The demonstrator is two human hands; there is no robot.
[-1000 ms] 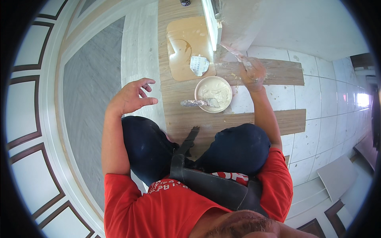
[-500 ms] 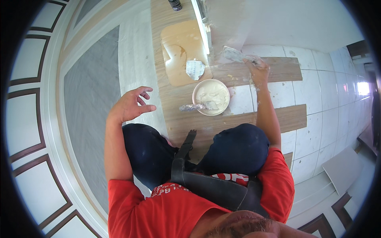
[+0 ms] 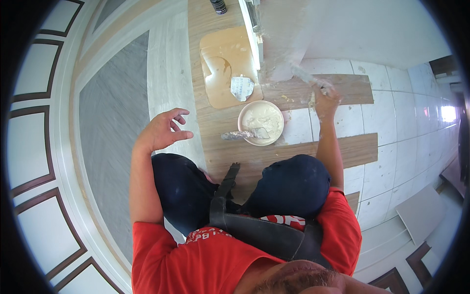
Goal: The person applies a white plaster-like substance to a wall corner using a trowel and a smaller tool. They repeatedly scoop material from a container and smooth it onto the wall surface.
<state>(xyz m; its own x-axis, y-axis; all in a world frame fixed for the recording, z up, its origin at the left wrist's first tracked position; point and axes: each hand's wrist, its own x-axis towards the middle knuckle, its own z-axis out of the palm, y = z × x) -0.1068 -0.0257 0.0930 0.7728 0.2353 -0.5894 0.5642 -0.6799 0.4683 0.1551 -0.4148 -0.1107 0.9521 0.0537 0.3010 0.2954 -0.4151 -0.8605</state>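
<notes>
Head view: the person crouches at the lower centre of the frame, knees apart, both forearms extending upward. The right hand (image 3: 325, 95), right of centre in the upper half, is closed around the handle of a putty knife (image 3: 306, 77); the blade runs up and to the left and meets the lower edge of the white wall panel (image 3: 342, 29), though the contact point is smeared with filler and probably blurred, so the exact blade position cannot be fixed. The left hand (image 3: 164, 130), left of centre, hangs in the air with fingers spread and slightly curled, holding nothing and touching nothing; it sits above the boundary between the pale floor tiles and the wood-look plank (image 3: 210, 117). Between the two hands, just above the knees, stands a round bowl (image 3: 261, 122) of pale filler on the plank. A second trowel (image 3: 245, 134) lies across the bowl's lower left rim, handle pointing left. Above the bowl lies a tan board (image 3: 223, 63) carrying a crumpled white scrap (image 3: 242, 87) at its lower right corner.
</notes>
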